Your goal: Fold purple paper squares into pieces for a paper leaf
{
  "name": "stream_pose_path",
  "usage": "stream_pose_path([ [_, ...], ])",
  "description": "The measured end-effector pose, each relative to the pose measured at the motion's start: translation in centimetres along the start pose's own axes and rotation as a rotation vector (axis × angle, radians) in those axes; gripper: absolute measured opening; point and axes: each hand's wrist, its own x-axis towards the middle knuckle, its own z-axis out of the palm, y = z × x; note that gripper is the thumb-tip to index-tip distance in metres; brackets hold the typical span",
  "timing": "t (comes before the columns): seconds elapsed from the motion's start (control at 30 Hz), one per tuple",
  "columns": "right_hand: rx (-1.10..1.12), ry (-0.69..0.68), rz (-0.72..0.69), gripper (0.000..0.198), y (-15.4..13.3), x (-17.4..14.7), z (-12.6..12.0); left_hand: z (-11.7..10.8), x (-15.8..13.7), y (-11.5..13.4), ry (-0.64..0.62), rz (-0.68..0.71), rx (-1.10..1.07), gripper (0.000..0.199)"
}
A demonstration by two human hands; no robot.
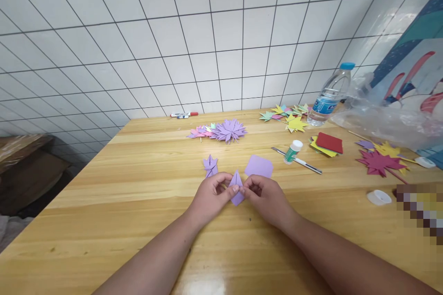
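Between my two hands is a folded piece of purple paper [236, 179], kite-shaped with a crease down its middle. My left hand [212, 193] pinches its left edge, the thumb lying on the front. On the other side, my right hand [266, 196] grips the right edge between thumb and finger. Just beyond the left hand lies a folded purple paper piece [210, 165] with several points, partly covered by that hand. Purple paper squares [259, 166] rest on the table behind the right hand.
A glue stick [293, 151] stands by a utility knife [306, 165]. Farther back are a purple paper flower [230, 130], markers [184, 115], a water bottle [328, 97] and yellow paper shapes [296, 123]. Rightward lie red paper squares [330, 143], a dark red paper leaf [380, 162] and a white cap [379, 197].
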Motion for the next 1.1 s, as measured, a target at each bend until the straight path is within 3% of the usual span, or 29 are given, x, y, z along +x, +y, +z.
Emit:
stream_pose_path([
  [0.2, -0.065, 0.033, -0.044, 0.015, -0.1, -0.1, 0.0, -0.1, 0.2, 0.1, -0.023, -0.045, -0.022, 0.025],
  [0.4, 0.025, -0.01, -0.03, 0.019, 0.0, -0.1, 0.1, -0.3, 0.3, 0.1, 0.093, -0.087, -0.087, 0.028],
  [0.67, 0.031, 0.025, 0.001, 0.019, -0.3, 0.0, -0.3, -0.4, 0.1, 1.0, -0.012, -0.064, -0.05, 0.033],
  [0.87, -0.133, -0.044, -0.132, 0.018, -0.2, -0.2, -0.2, -0.4, 0.1, 0.7, 0.068, -0.074, -0.134, 0.031],
  [1.1, -0.043, -0.058, -0.079, 0.019, -0.6, -0.3, -0.2, -0.6, 0.2, 0.3, 0.094, -0.087, -0.22, 0.029],
])
